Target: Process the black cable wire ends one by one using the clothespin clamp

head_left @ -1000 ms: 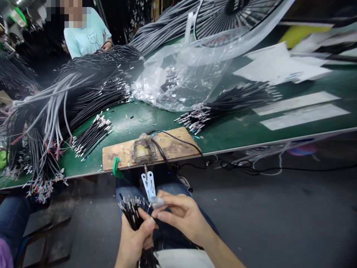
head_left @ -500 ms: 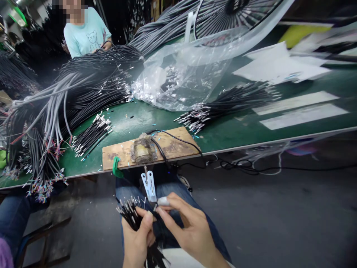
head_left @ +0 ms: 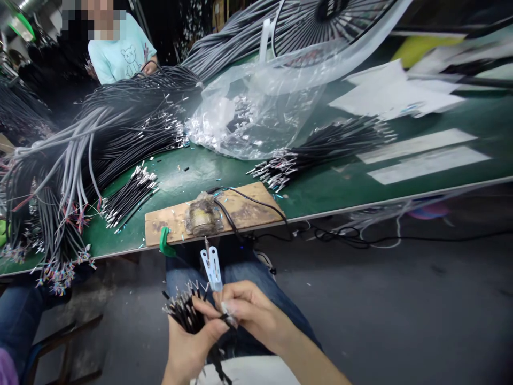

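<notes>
My left hand is closed around a bundle of thin black cables whose silvery ends point up and away from me. My right hand pinches at one black cable beside the left thumb; the fingers hide its tip. Just beyond the fingertips hangs a light blue clothespin, clipped at a thin metal rod that sticks out from a taped lump. That lump sits on a wooden board at the table's front edge.
A green clamp grips the board's left side. Short cut cables and a larger cable pile lie left on the green table. Behind are a clear plastic bag, another black cable bundle, a fan and a seated person.
My right hand has moved in and its fingers have closed together near the left thumb, covering the cable tip. The view has shifted slightly.
</notes>
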Available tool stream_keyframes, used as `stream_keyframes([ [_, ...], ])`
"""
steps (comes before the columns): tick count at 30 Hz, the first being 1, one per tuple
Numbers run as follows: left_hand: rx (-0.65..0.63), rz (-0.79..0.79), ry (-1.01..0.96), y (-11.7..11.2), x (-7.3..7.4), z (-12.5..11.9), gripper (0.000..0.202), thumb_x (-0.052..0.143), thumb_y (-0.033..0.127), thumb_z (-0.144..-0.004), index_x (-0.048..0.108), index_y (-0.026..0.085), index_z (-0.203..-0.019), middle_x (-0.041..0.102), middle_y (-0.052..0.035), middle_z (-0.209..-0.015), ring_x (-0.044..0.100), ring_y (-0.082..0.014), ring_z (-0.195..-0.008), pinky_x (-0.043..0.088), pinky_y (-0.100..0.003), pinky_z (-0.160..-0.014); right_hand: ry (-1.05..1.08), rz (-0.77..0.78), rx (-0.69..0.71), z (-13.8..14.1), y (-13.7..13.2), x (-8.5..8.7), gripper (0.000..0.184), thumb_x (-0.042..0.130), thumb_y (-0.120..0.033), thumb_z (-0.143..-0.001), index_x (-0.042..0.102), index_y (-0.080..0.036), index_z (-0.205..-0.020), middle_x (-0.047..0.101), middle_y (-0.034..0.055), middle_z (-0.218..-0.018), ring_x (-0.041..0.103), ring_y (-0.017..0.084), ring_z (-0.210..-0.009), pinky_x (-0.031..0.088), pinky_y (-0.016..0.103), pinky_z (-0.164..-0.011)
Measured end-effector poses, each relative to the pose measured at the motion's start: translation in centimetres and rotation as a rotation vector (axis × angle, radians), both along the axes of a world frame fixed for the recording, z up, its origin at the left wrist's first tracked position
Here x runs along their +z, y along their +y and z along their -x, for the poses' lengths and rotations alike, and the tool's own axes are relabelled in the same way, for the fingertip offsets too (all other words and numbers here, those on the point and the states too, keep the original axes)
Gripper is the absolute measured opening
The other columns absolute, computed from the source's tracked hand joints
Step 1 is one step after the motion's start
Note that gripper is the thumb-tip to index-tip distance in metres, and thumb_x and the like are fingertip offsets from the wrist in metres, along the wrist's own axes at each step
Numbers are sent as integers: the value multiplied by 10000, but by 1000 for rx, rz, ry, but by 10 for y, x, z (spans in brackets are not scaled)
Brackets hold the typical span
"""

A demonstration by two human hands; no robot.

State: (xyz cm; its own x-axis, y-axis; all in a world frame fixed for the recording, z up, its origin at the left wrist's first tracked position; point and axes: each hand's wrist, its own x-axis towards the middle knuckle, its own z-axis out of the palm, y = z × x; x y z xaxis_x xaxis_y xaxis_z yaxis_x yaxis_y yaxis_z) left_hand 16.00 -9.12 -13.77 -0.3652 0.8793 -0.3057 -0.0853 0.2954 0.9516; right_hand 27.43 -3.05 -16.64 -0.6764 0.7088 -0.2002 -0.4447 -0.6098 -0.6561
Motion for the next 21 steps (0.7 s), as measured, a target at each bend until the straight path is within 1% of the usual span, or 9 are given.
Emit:
stream_keyframes([
  [2,13,-7,27,-1,2,0,221,779,324,-563,648,147,-567,568,-16,-535,516,-129,-539,435,-258,-562,-110,-47,-84,-1,12,3,449,733,-506,-612,493,-147,-489,416,-32,-479,346,82,-480,249,232,-485],
  [4,29,-20,46,-3,4,1,190,776,298,-566,649,159,-583,560,-6,-523,503,-122,-519,422,-249,-531,-191,-65,-170,1,26,11,471,718,-536,-620,490,-145,-493,422,-31,-497,338,80,-495,251,227,-485],
  [5,36,-32,52,-3,5,2,180,775,292,-567,647,167,-583,557,-3,-520,501,-120,-514,419,-246,-524,-189,-57,-175,3,32,15,478,689,-568,-642,508,-141,-527,420,-32,-522,332,78,-507,260,224,-487],
  [7,56,-66,70,-2,8,3,163,771,287,-571,646,183,-581,564,-1,-532,514,-124,-521,425,-250,-531,-165,-71,-145,8,42,24,517,662,-623,-636,524,-132,-554,445,-21,-552,350,80,-523,269,220,-484],
  [10,94,-110,103,3,11,4,138,770,261,-571,655,187,-591,582,-4,-561,539,-131,-540,432,-251,-548,-94,-49,-118,17,45,31,519,683,-619,-618,542,-121,-574,482,-9,-575,378,78,-529,282,216,-485],
  [14,112,-116,117,11,10,2,147,765,256,-576,652,162,-582,562,0,-526,512,-121,-502,419,-245,-517,14,111,-183,23,39,26,472,756,-539,-584,526,-128,-549,466,-27,-541,389,74,-519,308,210,-501],
  [17,128,-102,116,14,8,0,160,764,274,-576,654,158,-586,550,6,-507,489,-116,-482,412,-243,-501,40,215,-182,24,33,20,429,757,-530,-593,603,-134,-654,555,0,-597,455,99,-541,337,226,-514],
  [21,150,-93,107,13,5,-2,175,767,292,-566,653,160,-583,545,6,-514,488,-117,-493,412,-243,-506,125,274,-148,23,30,5,447,695,-581,-647,652,-154,-773,626,40,-709,550,152,-648,395,261,-591],
])
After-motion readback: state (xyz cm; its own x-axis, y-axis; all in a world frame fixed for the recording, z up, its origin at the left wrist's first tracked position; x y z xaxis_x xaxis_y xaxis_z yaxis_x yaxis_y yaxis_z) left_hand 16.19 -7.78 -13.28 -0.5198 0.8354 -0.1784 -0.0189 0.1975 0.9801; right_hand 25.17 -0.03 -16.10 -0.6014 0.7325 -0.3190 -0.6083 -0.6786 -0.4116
